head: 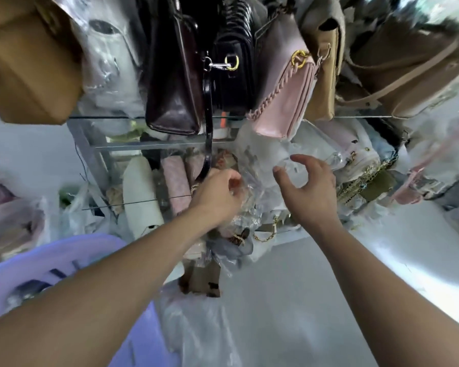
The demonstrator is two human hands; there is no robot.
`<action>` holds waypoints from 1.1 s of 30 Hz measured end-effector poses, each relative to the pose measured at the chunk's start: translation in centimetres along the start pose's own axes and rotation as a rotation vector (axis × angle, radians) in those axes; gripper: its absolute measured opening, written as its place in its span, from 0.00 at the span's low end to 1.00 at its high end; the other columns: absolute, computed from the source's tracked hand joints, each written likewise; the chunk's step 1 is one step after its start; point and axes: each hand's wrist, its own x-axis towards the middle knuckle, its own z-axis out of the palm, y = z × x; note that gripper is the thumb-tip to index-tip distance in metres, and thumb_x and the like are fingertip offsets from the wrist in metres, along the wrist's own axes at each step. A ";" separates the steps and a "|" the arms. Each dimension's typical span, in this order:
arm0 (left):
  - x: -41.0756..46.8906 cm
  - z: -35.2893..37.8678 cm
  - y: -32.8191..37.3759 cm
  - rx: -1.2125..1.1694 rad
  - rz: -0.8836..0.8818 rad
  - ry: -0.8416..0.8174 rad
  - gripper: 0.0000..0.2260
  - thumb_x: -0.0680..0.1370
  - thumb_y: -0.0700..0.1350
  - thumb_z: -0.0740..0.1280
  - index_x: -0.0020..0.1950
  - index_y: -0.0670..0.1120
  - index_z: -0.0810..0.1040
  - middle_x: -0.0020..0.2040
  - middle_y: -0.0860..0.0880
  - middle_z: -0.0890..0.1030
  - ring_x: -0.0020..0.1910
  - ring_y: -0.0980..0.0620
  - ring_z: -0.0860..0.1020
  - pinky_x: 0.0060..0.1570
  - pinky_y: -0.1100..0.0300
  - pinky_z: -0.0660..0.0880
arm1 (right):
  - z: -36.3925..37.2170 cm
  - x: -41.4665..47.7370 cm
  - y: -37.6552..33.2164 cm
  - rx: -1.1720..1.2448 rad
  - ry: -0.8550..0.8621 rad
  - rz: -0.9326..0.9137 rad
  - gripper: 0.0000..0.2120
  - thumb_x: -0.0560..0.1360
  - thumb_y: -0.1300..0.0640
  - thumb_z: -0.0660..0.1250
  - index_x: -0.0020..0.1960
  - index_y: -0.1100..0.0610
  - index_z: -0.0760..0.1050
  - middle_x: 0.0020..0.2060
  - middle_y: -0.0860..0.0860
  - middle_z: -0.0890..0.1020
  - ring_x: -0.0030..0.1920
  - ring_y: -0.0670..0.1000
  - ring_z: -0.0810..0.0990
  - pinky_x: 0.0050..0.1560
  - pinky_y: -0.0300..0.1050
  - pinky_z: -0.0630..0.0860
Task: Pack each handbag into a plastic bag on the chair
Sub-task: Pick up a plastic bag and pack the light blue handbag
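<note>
Fetching a plastic bag, we pinch it with the left hand; the right hand, spread and empty, should next open it.

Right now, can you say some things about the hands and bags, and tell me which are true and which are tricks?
1. The right hand holds the pink bag. False: it is open, holds nothing, and is below that bag.
2. The left hand pinches clear plastic. True.
3. A black bag stands beside the pink bag. True.
4. The purple chair is on the right side. False: it is at the lower left, under the left arm.
</note>
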 end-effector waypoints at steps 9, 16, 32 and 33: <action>-10.0 -5.5 -1.0 0.036 0.032 0.108 0.29 0.75 0.62 0.68 0.74 0.55 0.66 0.71 0.47 0.68 0.70 0.45 0.68 0.68 0.48 0.70 | -2.1 -7.0 -6.0 -0.193 -0.173 -0.234 0.29 0.77 0.40 0.69 0.75 0.46 0.69 0.72 0.51 0.72 0.74 0.58 0.66 0.73 0.55 0.64; -20.0 -7.8 -5.8 0.082 0.012 0.328 0.34 0.74 0.58 0.70 0.77 0.48 0.65 0.74 0.44 0.67 0.74 0.46 0.64 0.72 0.55 0.62 | -0.5 -13.0 -8.1 -0.221 -0.354 -0.449 0.32 0.75 0.41 0.70 0.76 0.47 0.67 0.69 0.55 0.74 0.71 0.60 0.69 0.70 0.55 0.68; -50.2 -20.3 -23.4 0.103 -0.655 0.844 0.31 0.75 0.56 0.72 0.75 0.53 0.66 0.72 0.53 0.67 0.71 0.54 0.66 0.67 0.61 0.63 | 19.8 -36.6 -27.4 0.073 -0.797 -0.956 0.36 0.74 0.36 0.67 0.77 0.52 0.68 0.71 0.55 0.74 0.72 0.58 0.70 0.71 0.51 0.65; -52.4 -20.6 -24.8 0.094 -0.708 0.879 0.31 0.75 0.57 0.72 0.75 0.54 0.66 0.72 0.53 0.68 0.71 0.54 0.66 0.67 0.61 0.64 | 21.3 -38.8 -28.7 0.084 -0.823 -0.984 0.35 0.74 0.37 0.68 0.77 0.53 0.69 0.71 0.55 0.75 0.72 0.59 0.71 0.71 0.51 0.65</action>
